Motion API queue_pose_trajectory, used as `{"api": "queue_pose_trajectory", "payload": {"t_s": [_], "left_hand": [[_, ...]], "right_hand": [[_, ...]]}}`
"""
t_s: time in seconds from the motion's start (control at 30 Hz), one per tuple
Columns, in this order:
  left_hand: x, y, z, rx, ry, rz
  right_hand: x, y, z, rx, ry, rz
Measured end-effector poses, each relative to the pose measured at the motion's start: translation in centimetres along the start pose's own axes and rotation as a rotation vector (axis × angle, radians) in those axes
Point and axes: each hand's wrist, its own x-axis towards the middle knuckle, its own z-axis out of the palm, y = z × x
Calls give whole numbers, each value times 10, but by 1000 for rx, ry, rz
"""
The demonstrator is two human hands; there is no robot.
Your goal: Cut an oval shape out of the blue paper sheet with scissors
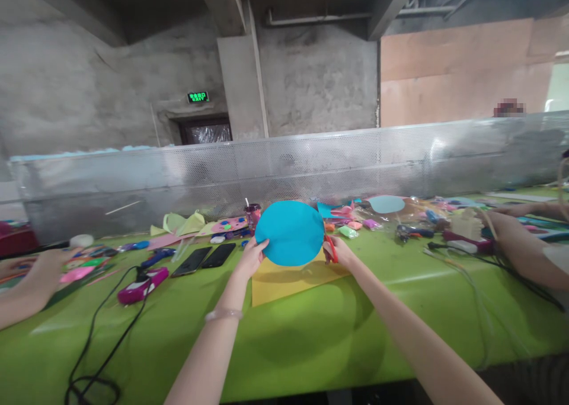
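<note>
My left hand [251, 257] pinches the lower left edge of a round blue paper disc [290, 233], holding it upright above the green table [284, 334]. At the disc's right edge, my right hand [338, 252] is closed around red-handled scissors [328, 248]. A yellow sheet of paper [284, 280] lies flat on the table just under both hands. A bracelet sits on my left wrist.
Two black phones [208, 258] and a magenta tool with a black cable [142, 285] lie to the left. Paper scraps, clay pieces and a small cup [252, 215] crowd the far edge by a perforated metal barrier [311, 162]. Other people's arms reach in at left [26, 286] and right [524, 245].
</note>
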Motion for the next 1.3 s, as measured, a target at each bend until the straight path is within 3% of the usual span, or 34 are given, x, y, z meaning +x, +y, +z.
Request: {"api": "queue_pose_trajectory", "payload": {"t_s": [0.57, 1.3], "left_hand": [[4, -5, -6, -54, -11, 16], [0, -1, 0, -49, 26, 8]], "right_hand": [[2, 3, 0, 37, -21, 5], [-1, -2, 0, 36, -7, 45]]}}
